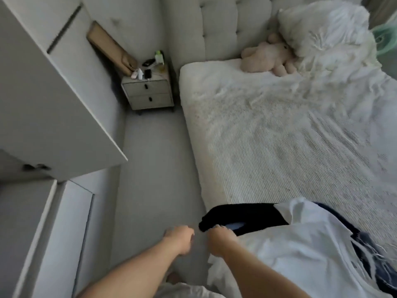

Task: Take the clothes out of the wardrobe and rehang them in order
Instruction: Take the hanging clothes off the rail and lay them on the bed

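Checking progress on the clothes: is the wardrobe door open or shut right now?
Open. The wardrobe door swings out into the aisle toward the bed, its free edge standing away from the cabinet front.

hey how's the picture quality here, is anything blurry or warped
Head view: dim, flat light, no glare; motion blur smears the pillow, the wardrobe door and both hands, left, right; wide-angle lens bends the bed edges.

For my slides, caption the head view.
Both hands reach toward clothes piled on the bed.
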